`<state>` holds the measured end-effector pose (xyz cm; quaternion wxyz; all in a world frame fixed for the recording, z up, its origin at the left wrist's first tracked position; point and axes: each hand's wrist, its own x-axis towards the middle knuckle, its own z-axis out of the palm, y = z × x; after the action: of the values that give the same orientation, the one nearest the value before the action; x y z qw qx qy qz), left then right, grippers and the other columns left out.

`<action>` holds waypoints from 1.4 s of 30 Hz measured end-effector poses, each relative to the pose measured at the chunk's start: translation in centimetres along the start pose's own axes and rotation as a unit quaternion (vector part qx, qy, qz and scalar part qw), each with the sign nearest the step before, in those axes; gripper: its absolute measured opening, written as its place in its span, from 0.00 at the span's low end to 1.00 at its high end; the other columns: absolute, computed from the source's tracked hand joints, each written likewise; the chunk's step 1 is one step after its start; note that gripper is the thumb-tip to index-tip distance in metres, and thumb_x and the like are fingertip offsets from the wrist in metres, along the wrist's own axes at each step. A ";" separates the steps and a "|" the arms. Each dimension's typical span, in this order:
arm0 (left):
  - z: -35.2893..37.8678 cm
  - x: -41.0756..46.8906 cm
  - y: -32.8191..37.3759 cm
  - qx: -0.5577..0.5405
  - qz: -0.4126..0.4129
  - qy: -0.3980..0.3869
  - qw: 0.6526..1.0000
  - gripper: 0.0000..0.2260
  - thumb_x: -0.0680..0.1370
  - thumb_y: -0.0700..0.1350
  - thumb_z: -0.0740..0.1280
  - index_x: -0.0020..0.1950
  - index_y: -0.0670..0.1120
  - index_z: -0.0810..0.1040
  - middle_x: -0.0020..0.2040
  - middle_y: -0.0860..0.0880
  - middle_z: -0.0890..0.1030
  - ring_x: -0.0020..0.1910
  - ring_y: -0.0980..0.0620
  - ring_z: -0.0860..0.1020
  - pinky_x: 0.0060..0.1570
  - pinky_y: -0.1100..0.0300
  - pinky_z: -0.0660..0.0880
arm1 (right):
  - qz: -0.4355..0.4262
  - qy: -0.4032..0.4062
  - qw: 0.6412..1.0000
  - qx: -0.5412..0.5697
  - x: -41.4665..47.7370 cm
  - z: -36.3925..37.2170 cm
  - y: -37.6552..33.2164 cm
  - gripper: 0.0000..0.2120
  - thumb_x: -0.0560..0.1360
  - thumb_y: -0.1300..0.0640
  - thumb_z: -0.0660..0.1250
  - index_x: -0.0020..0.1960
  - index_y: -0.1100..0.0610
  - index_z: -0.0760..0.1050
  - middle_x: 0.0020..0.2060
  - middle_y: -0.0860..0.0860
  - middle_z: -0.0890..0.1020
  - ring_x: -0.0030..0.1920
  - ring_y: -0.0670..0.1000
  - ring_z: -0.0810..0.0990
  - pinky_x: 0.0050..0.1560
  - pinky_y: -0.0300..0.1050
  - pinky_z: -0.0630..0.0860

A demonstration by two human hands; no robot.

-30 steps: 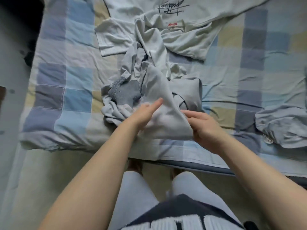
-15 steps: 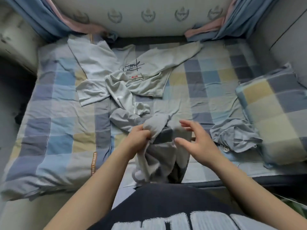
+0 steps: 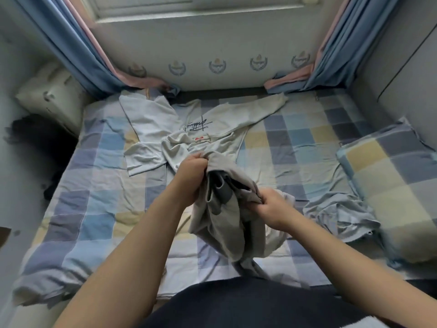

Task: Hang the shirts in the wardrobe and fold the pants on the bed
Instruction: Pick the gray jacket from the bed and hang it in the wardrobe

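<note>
one grey garment in hand, nothing hung or folded yet

both hands hold a grey garment (image 3: 224, 216) bunched up above the bed (image 3: 94, 185), at the centre of the frame. the left hand (image 3: 192, 172) has its grip clenched round the upper edge of the cloth. the right hand (image 3: 272, 205) has its grip pinched on a fold lower down and to the right. the cloth hangs between and below them in loose folds, with a darker inner side showing in the opening. from this bunched shape i cannot tell whether it is a shirt or a pair of pants.

the task looks to be at an early stage. a white shirt (image 3: 227, 119) with dark script lies rumpled on the bed in the upper centre, just beyond the left hand, not hung. the pale cloth (image 3: 144, 119) overlapping it on the left may be a second shirt. a blue-grey garment (image 3: 338, 216) lies crumpled right of centre, just beside the checked pillow (image 3: 390, 185), neither folded nor hung. no neatly folded piece and no hanger are in view. the grey panels (image 3: 402, 67) at the upper right may be the wardrobe, but that is unclear.

by my reckoning at least three pieces remain, starting with opening out the one in hand.
</note>
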<state>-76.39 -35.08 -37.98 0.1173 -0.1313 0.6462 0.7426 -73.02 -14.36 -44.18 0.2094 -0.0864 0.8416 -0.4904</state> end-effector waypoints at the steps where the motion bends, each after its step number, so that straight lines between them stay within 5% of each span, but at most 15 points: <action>1: 0.2 0.2 0.4 0.002 0.008 0.016 1.000 0.23 0.75 0.26 0.54 0.35 0.45 0.83 0.31 0.47 0.79 0.32 0.51 0.77 0.32 0.62 0.76 | -0.005 0.028 0.999 0.035 0.3 -0.2 -0.2 0.04 0.78 0.59 0.68 0.47 0.57 0.82 0.43 0.51 0.86 0.49 0.53 0.83 0.52 0.52 0.79; 5: -0.2 1.3 1.2 0.070 0.063 0.128 0.987 0.06 0.81 0.36 0.64 0.54 0.45 0.77 0.45 0.48 0.80 0.43 0.51 0.78 0.45 0.59 0.76 | -0.016 0.090 0.978 0.186 1.4 -2.5 -3.2 0.07 0.79 0.62 0.67 0.49 0.56 0.84 0.44 0.51 0.86 0.47 0.49 0.82 0.50 0.47 0.79; 7: -0.9 1.0 0.6 0.117 0.100 0.142 0.978 0.08 0.81 0.42 0.69 0.59 0.46 0.76 0.55 0.50 0.80 0.54 0.55 0.78 0.54 0.64 0.75 | -0.019 0.100 0.968 0.230 1.6 -3.3 -4.3 0.08 0.80 0.63 0.66 0.48 0.56 0.84 0.45 0.54 0.86 0.48 0.51 0.83 0.53 0.51 0.79; 10: -1.1 -0.5 -1.4 0.160 0.100 0.046 0.981 0.15 0.78 0.52 0.72 0.61 0.48 0.78 0.58 0.51 0.81 0.54 0.63 0.79 0.47 0.73 0.73 | -0.037 0.085 0.957 0.275 1.2 -3.7 -5.3 0.09 0.79 0.62 0.67 0.47 0.56 0.85 0.46 0.57 0.86 0.49 0.53 0.84 0.56 0.53 0.79; 13: -0.8 -2.1 -3.4 0.147 0.080 -0.070 0.983 0.21 0.72 0.58 0.71 0.62 0.53 0.78 0.58 0.53 0.82 0.57 0.61 0.80 0.50 0.69 0.76 | -0.062 0.064 0.933 0.347 0.6 -4.1 -6.7 0.09 0.77 0.59 0.67 0.44 0.54 0.87 0.43 0.54 0.87 0.46 0.51 0.85 0.46 0.43 0.81; 16: -0.9 -2.6 -4.6 0.240 0.161 -0.061 0.955 0.17 0.71 0.57 0.72 0.58 0.58 0.78 0.51 0.56 0.83 0.53 0.59 0.81 0.51 0.64 0.77 | -0.083 0.067 0.920 0.378 0.4 -5.1 -7.9 0.13 0.79 0.60 0.64 0.43 0.55 0.86 0.41 0.53 0.86 0.43 0.49 0.85 0.42 0.41 0.81; 20: -1.1 -2.0 -4.6 0.253 0.259 0.072 0.929 0.04 0.76 0.41 0.65 0.42 0.49 0.76 0.35 0.48 0.77 0.37 0.54 0.74 0.40 0.52 0.71 | -0.092 0.131 0.937 0.309 0.3 -6.8 -8.2 0.04 0.76 0.58 0.70 0.50 0.56 0.82 0.44 0.55 0.85 0.46 0.52 0.84 0.46 0.45 0.81; 23: -0.7 -1.8 -2.2 0.136 0.281 0.116 0.943 0.11 0.79 0.32 0.61 0.46 0.46 0.79 0.39 0.51 0.80 0.41 0.58 0.75 0.44 0.59 0.72 | 0.009 0.147 0.983 0.106 0.5 -8.4 -6.8 0.22 0.75 0.56 0.74 0.66 0.54 0.70 0.48 0.59 0.84 0.49 0.58 0.84 0.45 0.50 0.80; 26: 0.1 -2.0 0.7 0.111 0.300 0.063 0.945 0.10 0.83 0.35 0.63 0.47 0.46 0.80 0.39 0.58 0.80 0.41 0.61 0.76 0.44 0.67 0.72 | 0.052 0.064 0.994 -0.070 -0.4 -9.0 -5.7 0.44 0.72 0.51 0.78 0.78 0.44 0.55 0.63 0.54 0.76 0.60 0.52 0.76 0.56 0.47 0.74; 30: 1.3 -3.2 3.5 0.110 0.309 -0.051 0.943 0.10 0.82 0.38 0.64 0.46 0.50 0.82 0.37 0.58 0.79 0.39 0.61 0.76 0.41 0.69 0.72 | -0.099 -0.032 0.992 -0.070 -1.3 -6.7 -6.1 0.46 0.65 0.38 0.78 0.76 0.30 0.56 0.78 0.38 0.55 0.77 0.41 0.55 0.76 0.50 0.57; 33: 1.8 -3.6 4.2 0.182 0.298 -0.138 0.927 0.07 0.80 0.40 0.66 0.52 0.48 0.83 0.42 0.52 0.84 0.44 0.58 0.79 0.47 0.65 0.75 | -0.145 -0.035 0.988 -0.042 -0.2 -5.0 -6.9 0.46 0.65 0.41 0.78 0.76 0.32 0.57 0.80 0.40 0.53 0.80 0.44 0.52 0.78 0.53 0.56; 35: 1.8 -3.8 4.4 0.195 0.283 -0.158 0.926 0.08 0.80 0.41 0.66 0.54 0.47 0.84 0.46 0.48 0.85 0.47 0.55 0.80 0.50 0.61 0.76 | -0.168 -0.042 0.985 0.000 0.6 -4.9 -7.3 0.36 0.68 0.49 0.79 0.72 0.35 0.67 0.77 0.44 0.64 0.77 0.45 0.61 0.76 0.51 0.62; 38: 0.9 -3.9 4.1 0.182 0.278 -0.142 0.932 0.11 0.80 0.40 0.66 0.48 0.55 0.84 0.41 0.58 0.83 0.43 0.60 0.79 0.47 0.67 0.74 | -0.152 -0.056 0.986 0.029 1.6 -5.4 -7.5 0.11 0.77 0.63 0.71 0.58 0.56 0.82 0.59 0.53 0.83 0.61 0.48 0.79 0.64 0.50 0.74; 40: 0.1 -3.7 3.8 0.180 0.276 -0.109 0.938 0.11 0.80 0.39 0.67 0.43 0.52 0.84 0.36 0.60 0.79 0.39 0.62 0.76 0.43 0.70 0.71 | -0.156 -0.013 0.988 0.019 1.6 -5.7 -7.5 0.05 0.79 0.68 0.66 0.48 0.65 0.81 0.41 0.56 0.83 0.45 0.47 0.79 0.50 0.45 0.75; 42: -0.7 -3.0 3.2 0.184 0.277 -0.073 0.940 0.06 0.78 0.42 0.68 0.43 0.41 0.81 0.35 0.59 0.76 0.36 0.62 0.73 0.39 0.69 0.69 | -0.182 0.072 0.981 0.012 1.4 -6.4 -8.2 0.12 0.79 0.68 0.64 0.40 0.58 0.77 0.31 0.48 0.74 0.34 0.42 0.70 0.36 0.38 0.65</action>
<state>-74.62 -36.25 -34.06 -0.0239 0.1314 0.7721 0.6213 -77.61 -13.91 -34.77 0.0567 -0.1999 0.8190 -0.5349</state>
